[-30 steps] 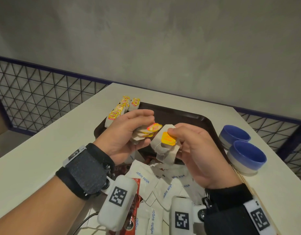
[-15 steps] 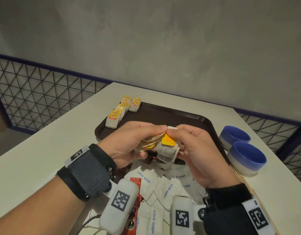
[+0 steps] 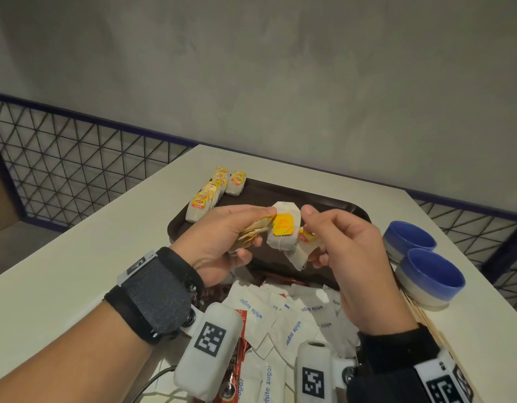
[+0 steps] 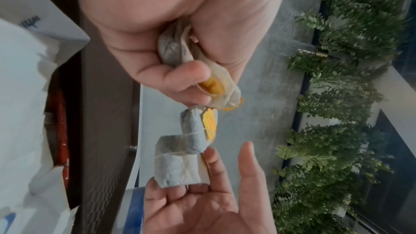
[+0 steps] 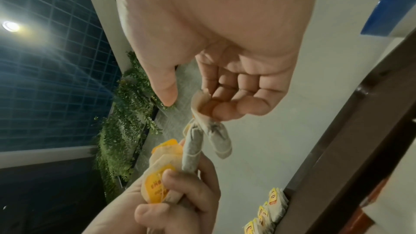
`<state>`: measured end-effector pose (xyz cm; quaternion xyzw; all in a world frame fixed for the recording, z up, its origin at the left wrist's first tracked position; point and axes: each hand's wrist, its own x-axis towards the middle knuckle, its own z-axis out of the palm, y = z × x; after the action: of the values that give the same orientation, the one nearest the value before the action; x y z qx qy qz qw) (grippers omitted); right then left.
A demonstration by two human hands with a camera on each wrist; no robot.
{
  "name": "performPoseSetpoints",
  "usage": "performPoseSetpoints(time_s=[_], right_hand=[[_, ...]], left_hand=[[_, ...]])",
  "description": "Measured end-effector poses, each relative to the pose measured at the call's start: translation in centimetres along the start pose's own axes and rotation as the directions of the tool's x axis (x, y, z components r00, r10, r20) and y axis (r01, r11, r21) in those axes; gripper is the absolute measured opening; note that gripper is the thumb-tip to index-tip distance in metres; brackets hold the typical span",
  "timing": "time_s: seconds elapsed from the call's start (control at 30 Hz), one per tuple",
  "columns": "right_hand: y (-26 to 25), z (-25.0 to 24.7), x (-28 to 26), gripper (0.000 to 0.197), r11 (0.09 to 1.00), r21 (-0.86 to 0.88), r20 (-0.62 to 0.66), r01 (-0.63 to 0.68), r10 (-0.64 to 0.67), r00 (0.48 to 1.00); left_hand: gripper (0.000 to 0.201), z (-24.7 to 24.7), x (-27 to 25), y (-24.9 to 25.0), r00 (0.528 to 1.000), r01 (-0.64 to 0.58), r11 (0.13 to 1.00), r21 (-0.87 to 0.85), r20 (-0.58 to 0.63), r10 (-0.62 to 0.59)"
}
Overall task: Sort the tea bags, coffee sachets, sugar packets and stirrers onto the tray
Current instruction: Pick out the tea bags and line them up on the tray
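Here, one white table (image 3: pixel 62 257) is carrying one dark brown tray (image 3: pixel 324 205), two blue bowls (image 3: pixel 426 274), a heap of white sugar packets (image 3: pixel 295 321), and a row of about seven tea bags (image 3: pixel 210 196) lying on the tray's far left corner. A grey wall and wire-mesh railing are standing behind. The left hand (image 3: pixel 222 237) is curling around a bunch of tea bags (image 3: pixel 251 234) above the tray. The right hand (image 3: pixel 347 251), fingers half curled with thumb lifted, is holding two tea bags (image 3: pixel 292 242).
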<state>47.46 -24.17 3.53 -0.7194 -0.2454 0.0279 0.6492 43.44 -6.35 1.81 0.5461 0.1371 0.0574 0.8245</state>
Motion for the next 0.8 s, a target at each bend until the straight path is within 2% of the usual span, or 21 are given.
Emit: performPoseSetpoints(time_s=[0.13, 0.2, 0.3, 0.43, 0.5, 0.7, 0.8], right_hand=[[0.36, -0.11, 0.05, 0.013, 0.989, -0.07, -0.039, 0.129, -0.132, 0.99], [0.45, -0.14, -0.03, 0.008, 0.976, -0.129, -0.045, 0.178, -0.185, 0.982], [0.43, -0.34, -0.23, 0.015, 0.952, -0.175, -0.006, 0.251, -0.256, 0.967], [0.38, -0.55, -0.32, 0.027, 0.917, -0.209, 0.013, 0.34, -0.345, 0.939], [0.44, -0.57, -0.29, 0.028, 0.913, -0.212, 0.027, 0.349, -0.352, 0.936], [0.44, -0.47, -0.52, 0.039, 0.902, -0.286, 0.214, 0.324, -0.269, 0.939], [0.58, -0.64, -0.52, 0.035, 0.869, -0.386, 0.212, 0.31, -0.244, 0.946]], left_hand=[[0.021, 0.04, -0.02, 0.1, 1.0, 0.011, 0.999, -0.041, -0.002, -0.011], [0.02, 0.09, -0.07, 0.06, 1.0, 0.017, 0.999, -0.049, -0.004, -0.017], [0.012, 0.1, -0.05, 0.08, 1.0, 0.022, 0.998, -0.062, -0.015, -0.023], [0.011, 0.01, 0.04, 0.06, 0.999, 0.023, 0.998, -0.051, -0.021, -0.024], [0.012, 0.04, 0.05, 0.05, 0.999, 0.028, 0.999, -0.044, -0.026, -0.029], [0.013, 0.05, 0.02, 0.11, 0.999, 0.038, 0.999, -0.037, -0.004, -0.039], [0.013, -0.02, 0.05, 0.13, 0.998, 0.065, 0.996, -0.056, 0.003, -0.065]])
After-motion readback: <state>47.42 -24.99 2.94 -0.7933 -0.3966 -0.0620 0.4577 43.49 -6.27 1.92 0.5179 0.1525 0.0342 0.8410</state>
